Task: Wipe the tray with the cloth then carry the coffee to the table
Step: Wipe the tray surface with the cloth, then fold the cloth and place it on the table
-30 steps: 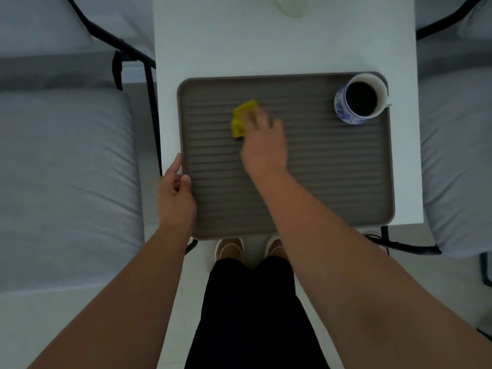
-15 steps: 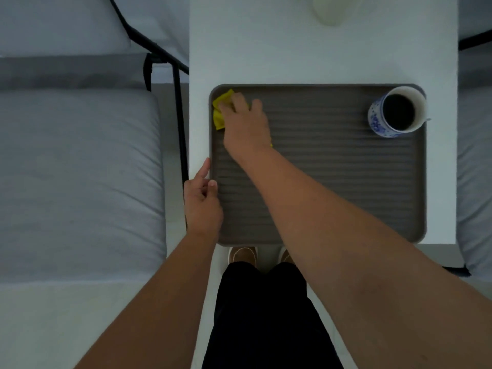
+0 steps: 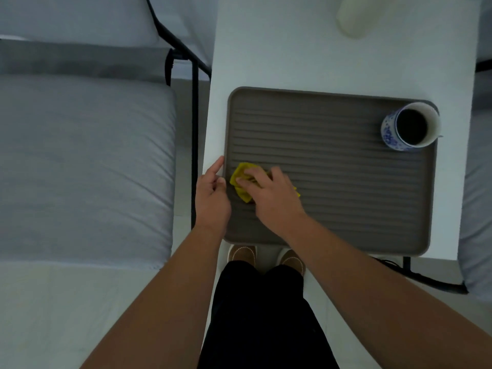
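Note:
A brown ribbed tray (image 3: 346, 182) lies on a white table (image 3: 292, 54). In its far right corner stands a blue-and-white cup of black coffee (image 3: 410, 126). My right hand (image 3: 271, 198) presses a yellow cloth (image 3: 241, 179) flat on the tray near its left edge; most of the cloth is hidden under my fingers. Against the tray's left rim rests my left hand (image 3: 211, 198), thumb on the rim and forefinger stretched along it.
A pale cylinder (image 3: 356, 17) stands at the table's far edge. Grey cushioned seats with black metal frames flank the table, one on the left (image 3: 80, 161) and one on the right (image 3: 476, 209). My legs and shoes (image 3: 266, 255) are below the tray's near edge.
My right hand has drawn the cloth from the tray's far left corner toward me along the left side. My left hand stays on the left rim.

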